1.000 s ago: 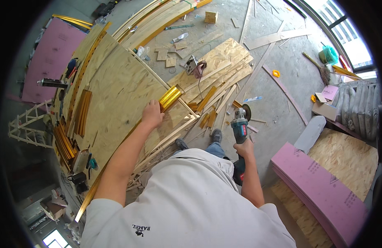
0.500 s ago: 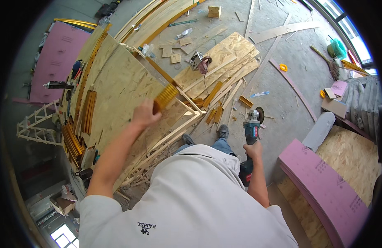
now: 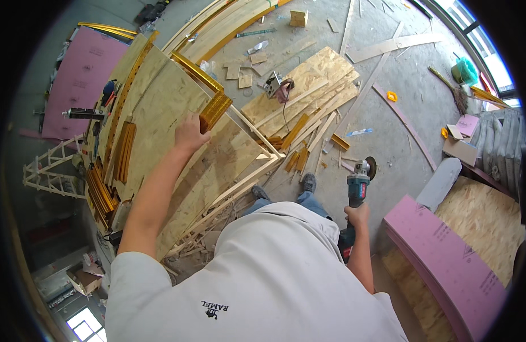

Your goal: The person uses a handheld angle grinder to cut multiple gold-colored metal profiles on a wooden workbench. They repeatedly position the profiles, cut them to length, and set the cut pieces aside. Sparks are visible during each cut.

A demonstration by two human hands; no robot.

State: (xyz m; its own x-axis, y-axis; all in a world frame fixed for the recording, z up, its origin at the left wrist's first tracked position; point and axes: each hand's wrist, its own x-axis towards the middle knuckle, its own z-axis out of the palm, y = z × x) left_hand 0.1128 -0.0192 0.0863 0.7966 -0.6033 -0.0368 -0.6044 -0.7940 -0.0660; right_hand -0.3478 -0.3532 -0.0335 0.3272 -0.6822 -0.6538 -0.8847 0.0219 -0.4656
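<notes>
One piece of patterned gold trim [image 3: 217, 110] sat toward 11 o'clock from the middle of the view, at the edge of a large wood panel [image 3: 155, 97]. The person's left hand [image 3: 190, 134] was clamped on its near end; whether it joined the gold length [image 3: 197, 71] beyond could not be told. One angle grinder [image 3: 357, 185] with one disc [image 3: 372, 167] was near 3 o'clock, well apart from the trim, the right hand [image 3: 357, 215] wrapped around its body toward 4 o'clock. Its red label was too small to read.

Two shoes [image 3: 310, 183] showed near the centre. At 12 o'clock was one corded power tool [image 3: 280, 88]; at 2, one broom [image 3: 458, 97] and one bucket [image 3: 463, 73] with a green liner.

One stack of pink boards [image 3: 437, 231] at 4 o'clock bore two printed triangles and fine dark characters; another pink board [image 3: 80, 85] at 10 carried faint print. The grey shirt [image 3: 263, 273] had dark lettering and one emblem between 6 and 7.
</notes>
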